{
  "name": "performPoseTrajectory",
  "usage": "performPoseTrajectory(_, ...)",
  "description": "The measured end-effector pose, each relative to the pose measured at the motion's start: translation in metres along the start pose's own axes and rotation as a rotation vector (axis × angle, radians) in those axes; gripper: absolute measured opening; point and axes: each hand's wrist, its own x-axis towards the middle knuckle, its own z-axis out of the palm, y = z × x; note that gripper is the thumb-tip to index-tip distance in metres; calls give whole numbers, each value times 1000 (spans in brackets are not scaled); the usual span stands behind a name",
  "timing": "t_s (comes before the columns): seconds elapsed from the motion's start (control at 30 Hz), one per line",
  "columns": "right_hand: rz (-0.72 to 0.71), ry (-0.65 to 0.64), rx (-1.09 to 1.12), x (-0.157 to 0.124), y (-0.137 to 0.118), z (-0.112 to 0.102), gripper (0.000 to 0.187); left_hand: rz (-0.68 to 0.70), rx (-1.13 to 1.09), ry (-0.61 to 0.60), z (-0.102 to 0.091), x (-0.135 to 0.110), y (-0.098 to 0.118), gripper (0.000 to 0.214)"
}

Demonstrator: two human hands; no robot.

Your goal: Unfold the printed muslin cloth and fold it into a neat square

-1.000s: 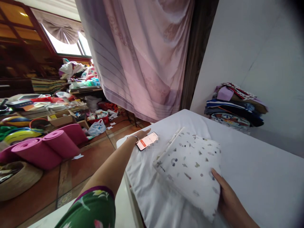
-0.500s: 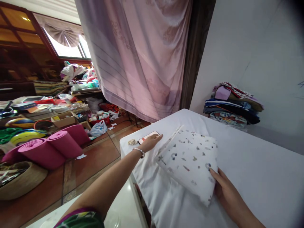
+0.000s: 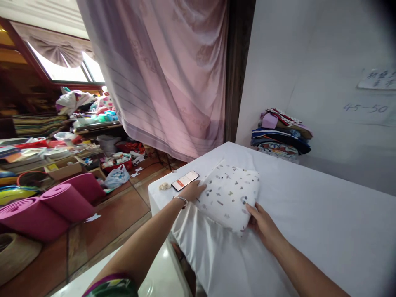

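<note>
A folded white cloth with small printed figures (image 3: 230, 193) lies on the white-covered table (image 3: 309, 222). My left hand (image 3: 193, 192) rests at the cloth's left edge, fingers laid against it, a bracelet on the wrist. My right hand (image 3: 262, 225) is at the cloth's near right corner, its fingers stretched out against the edge. A phone (image 3: 185, 180) with a lit screen lies flat on the table just beyond my left hand, not touched. A small beige lump (image 3: 163, 186) sits by the table's left corner.
A stack of folded coloured clothes (image 3: 281, 136) sits at the table's far end against the white wall. A pink curtain (image 3: 167, 74) hangs behind. On the floor to the left lie rolled pink mats (image 3: 55, 202), boxes, bags and clutter.
My left hand left the phone and came back to the cloth's left edge. The view pulled back and turned right; my right hand stays at the cloth's near corner.
</note>
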Motion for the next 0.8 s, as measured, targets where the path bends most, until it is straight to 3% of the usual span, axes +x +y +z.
performPoseTrajectory(0.2, 6, 50, -141, -17, -1, -32, 69, 32, 175, 165, -3, -6, 28, 42)
performPoseTrajectory(0.37, 64, -38, -230, -42, 1, -51, 61, 54, 254, 241, 4, 16, 54, 37)
performPoseTrajectory(0.53, 121, -87, -300, -71, 6, -71, 45, 4, 265, 278, 19, 38, 60, 35)
performPoseTrajectory(0.8, 101, 10, -77, -86, 13, -95, 39, 85, 227, 348, 18, 26, 69, 21)
